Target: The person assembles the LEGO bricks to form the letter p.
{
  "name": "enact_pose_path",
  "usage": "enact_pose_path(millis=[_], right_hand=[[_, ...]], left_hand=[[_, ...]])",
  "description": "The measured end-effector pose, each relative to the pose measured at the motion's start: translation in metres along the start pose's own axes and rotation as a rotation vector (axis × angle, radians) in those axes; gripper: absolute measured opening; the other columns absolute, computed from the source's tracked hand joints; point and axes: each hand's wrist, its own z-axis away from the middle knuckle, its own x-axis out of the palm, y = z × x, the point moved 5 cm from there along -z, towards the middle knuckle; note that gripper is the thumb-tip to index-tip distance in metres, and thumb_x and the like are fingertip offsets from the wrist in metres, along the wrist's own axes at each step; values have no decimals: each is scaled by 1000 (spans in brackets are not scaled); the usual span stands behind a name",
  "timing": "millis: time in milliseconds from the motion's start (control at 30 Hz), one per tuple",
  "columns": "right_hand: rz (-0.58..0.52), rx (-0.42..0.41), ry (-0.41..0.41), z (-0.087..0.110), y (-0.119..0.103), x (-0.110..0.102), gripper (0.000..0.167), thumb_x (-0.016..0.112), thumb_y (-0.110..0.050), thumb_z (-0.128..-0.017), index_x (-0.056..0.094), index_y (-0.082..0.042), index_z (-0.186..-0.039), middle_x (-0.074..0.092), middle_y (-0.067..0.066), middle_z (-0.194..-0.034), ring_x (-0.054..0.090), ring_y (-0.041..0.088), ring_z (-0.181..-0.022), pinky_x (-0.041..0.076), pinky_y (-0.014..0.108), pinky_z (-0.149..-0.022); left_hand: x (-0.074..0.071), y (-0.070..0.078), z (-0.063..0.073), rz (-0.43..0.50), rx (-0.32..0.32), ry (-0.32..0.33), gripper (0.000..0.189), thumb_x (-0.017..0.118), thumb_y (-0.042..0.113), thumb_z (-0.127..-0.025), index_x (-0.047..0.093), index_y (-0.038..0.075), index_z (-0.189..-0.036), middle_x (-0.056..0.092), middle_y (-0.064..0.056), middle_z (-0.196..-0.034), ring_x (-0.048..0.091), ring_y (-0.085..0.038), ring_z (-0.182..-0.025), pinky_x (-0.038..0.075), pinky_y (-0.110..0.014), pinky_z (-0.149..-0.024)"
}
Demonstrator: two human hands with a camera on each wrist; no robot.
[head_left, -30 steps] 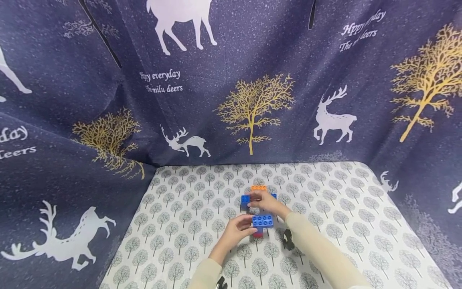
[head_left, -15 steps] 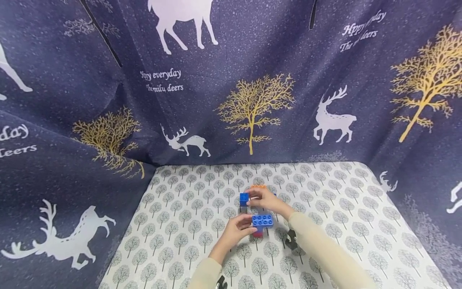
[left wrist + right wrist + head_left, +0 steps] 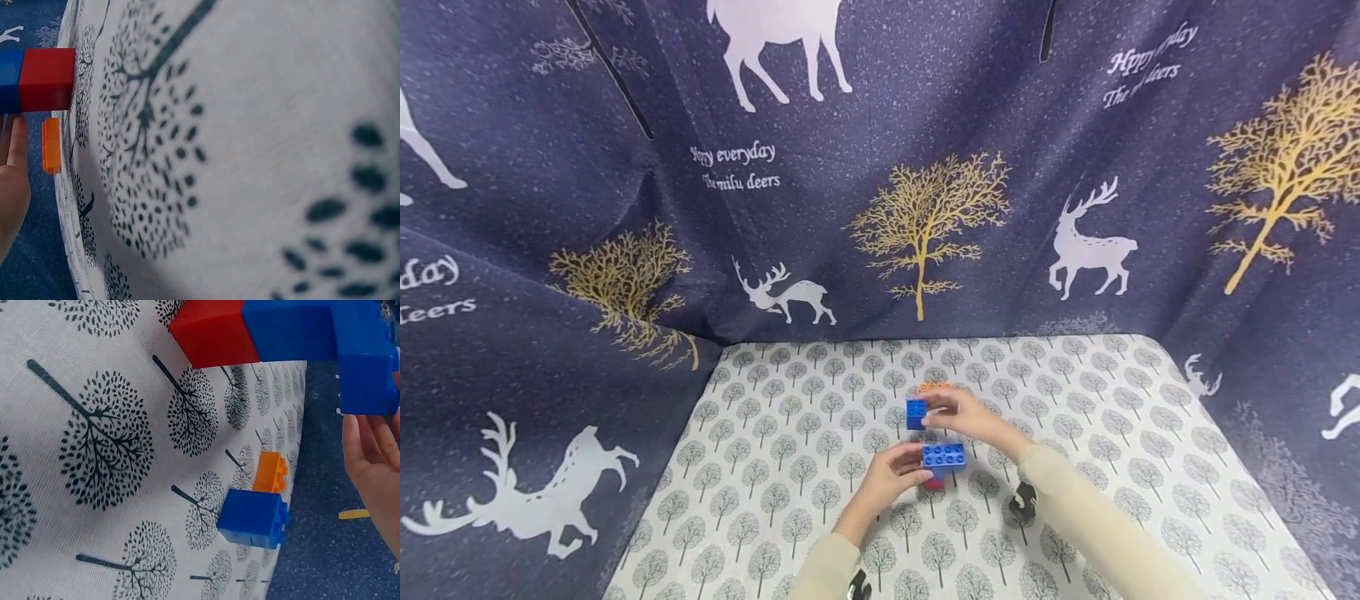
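In the head view, my left hand (image 3: 891,483) grips the side of a small stack of toy building bricks. On top is a blue eight-stud brick (image 3: 943,456), with blue and a red brick (image 3: 47,79) under it in the left wrist view. Beyond it my right hand (image 3: 966,415) pinches a smaller blue four-stud brick (image 3: 916,414), apart from the stack. In the right wrist view the stack's overhanging top (image 3: 369,362) covers part of the right hand's fingertips, so the pinched brick cannot be made out there.
An orange brick (image 3: 270,472) lies on the tree-print cloth (image 3: 805,392) behind the right hand. Near it in the right wrist view is another blue brick (image 3: 253,517), hidden in the head view. Dark deer-print fabric (image 3: 820,208) hangs behind the table.
My right hand has lifted the small blue brick a little, then carried it slightly rightward. The left hand and its stack have barely moved.
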Motion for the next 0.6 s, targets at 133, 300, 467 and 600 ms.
enact_pose_path(millis=[133,300,467,600], right_hand=[[23,-5,6,7,-4,-4,46,67,-12,-90,53,1,-131,60,17,-124,59,33,-112,53,36,-95],[35,-38,25,18,-14,-7,44,66,-8,-90,53,5,-130,60,20,-124,58,38,-112,50,49,-97],[14,-45,26,26,-20,-9,44,66,-7,-90,53,5,-130,60,19,-124,57,36,-113,49,48,-99],[-5,-42,19,31,-14,-11,43,67,-10,-89,55,0,-129,63,14,-120,59,32,-110,53,36,-95]], left_hand=[[1,1,0,2,-5,-4,42,71,-1,-82,58,-5,-121,61,-23,-120,61,-38,-109,52,-34,-97],[1,2,0,7,-8,-5,41,71,-2,-82,58,-6,-121,60,-25,-120,60,-39,-110,51,-36,-97],[1,-4,-2,3,-10,-8,40,71,-1,-82,58,-6,-121,60,-24,-120,60,-40,-109,53,-31,-94],[0,-18,-6,14,-12,2,40,70,-2,-82,59,-5,-121,61,-23,-120,61,-38,-109,54,-27,-92]])
